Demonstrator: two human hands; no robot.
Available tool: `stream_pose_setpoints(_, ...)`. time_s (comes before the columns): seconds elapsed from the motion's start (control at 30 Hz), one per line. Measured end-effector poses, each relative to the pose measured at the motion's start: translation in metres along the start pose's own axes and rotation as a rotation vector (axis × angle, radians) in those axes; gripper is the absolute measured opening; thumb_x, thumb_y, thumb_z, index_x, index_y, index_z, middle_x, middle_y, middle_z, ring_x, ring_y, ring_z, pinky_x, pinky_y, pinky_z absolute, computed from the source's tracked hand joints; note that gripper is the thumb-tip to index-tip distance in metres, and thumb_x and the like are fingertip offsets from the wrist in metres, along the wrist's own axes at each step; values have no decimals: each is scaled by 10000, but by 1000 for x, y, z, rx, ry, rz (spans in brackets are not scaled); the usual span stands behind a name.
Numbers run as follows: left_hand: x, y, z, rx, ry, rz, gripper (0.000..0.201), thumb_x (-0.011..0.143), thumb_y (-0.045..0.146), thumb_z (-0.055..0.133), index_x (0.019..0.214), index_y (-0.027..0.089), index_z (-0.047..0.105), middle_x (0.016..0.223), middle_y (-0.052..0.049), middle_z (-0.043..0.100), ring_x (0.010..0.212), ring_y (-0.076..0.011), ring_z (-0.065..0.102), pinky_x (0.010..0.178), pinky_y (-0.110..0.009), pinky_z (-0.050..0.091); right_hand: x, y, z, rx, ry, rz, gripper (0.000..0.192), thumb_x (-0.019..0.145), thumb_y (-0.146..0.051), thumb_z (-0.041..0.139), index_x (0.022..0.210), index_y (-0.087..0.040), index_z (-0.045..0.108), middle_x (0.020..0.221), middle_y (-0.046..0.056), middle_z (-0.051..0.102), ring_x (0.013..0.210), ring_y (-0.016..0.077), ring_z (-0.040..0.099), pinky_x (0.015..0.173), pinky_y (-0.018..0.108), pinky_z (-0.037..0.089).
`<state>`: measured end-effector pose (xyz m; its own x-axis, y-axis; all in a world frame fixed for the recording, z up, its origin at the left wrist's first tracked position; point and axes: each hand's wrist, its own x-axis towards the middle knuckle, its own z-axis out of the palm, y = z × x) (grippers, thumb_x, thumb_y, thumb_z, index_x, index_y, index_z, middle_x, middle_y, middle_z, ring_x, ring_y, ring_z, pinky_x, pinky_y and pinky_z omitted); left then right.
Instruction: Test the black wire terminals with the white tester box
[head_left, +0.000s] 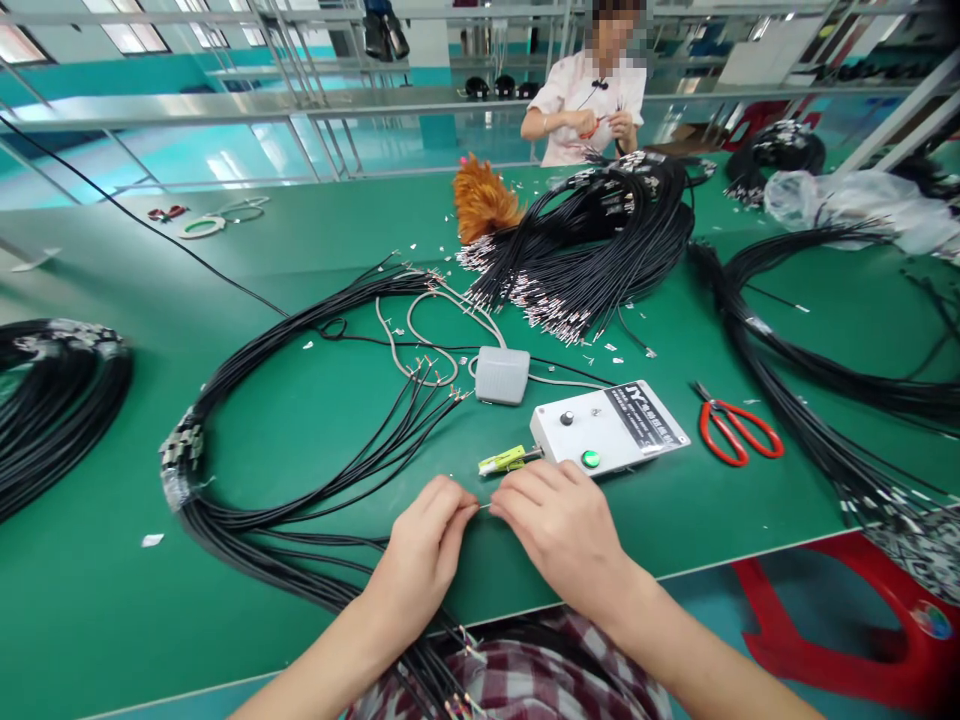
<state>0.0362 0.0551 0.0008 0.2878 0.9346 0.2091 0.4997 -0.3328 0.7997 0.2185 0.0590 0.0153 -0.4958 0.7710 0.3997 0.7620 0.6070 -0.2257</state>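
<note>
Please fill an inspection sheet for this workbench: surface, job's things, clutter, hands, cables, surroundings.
Surface: green table, scattered with small white scraps.
Job's things: thin wire end pinched between both hands; grey control box with lit green button; grey pedal.
Clutter: red scissors, orange feather duster, plastic bag.
Hands: left hand and right hand closed on the wire end.
Cables: black cable bundle looped at left; more piles behind and right.
Surroundings: a person working opposite; red stool.
</note>
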Motion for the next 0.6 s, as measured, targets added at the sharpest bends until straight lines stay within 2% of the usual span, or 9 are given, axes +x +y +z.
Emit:
stream_pose_setpoints(0.13,8,-2,1,-11,25,-101,202,942,186,483,763,199,577,740,-4,608,679,-155,585,645,-247,457,3,18,-3,-98,63,39,137,970,-185,555,1050,-169,665,1078,39,731,1040,212,577,830,360,319)
stream_pose_setpoints(0.3,17,-5,4,-11,52,-143,191,934,208,480,776,194,587,722,-3,614,668,-163,590,631,-258,458,10,25,6,-226,-30,39,216,886,-157,675,1101,-147,654,1095,59,723,1084,239,564,878,389,295)
stream_pose_setpoints(0.37,19,-7,5,-3,60,-148,188,929,210,475,777,193,584,722,-7,616,669,-169,593,634,-267,462,13,26,8,-250,-54,42,204,866,-141,695,1067,-156,666,1057,54,726,1043,234,573,858,388,295)
stream_pose_setpoints(0.5,23,-9,7,30,80,-156,186,922,220,474,772,191,580,712,-15,609,659,-181,583,635,-289,458,19,30,8,-258,-94,20,39,868,-143,697,885,-177,688,851,12,718,889,205,587,827,381,289)
stream_pose_setpoints(0.6,25,-9,9,61,91,-150,177,919,219,474,774,194,573,723,-20,605,677,-190,584,650,-300,455,23,33,5,-264,-128,-3,94,856,-154,711,776,-185,672,744,-6,683,834,195,579,836,383,279)
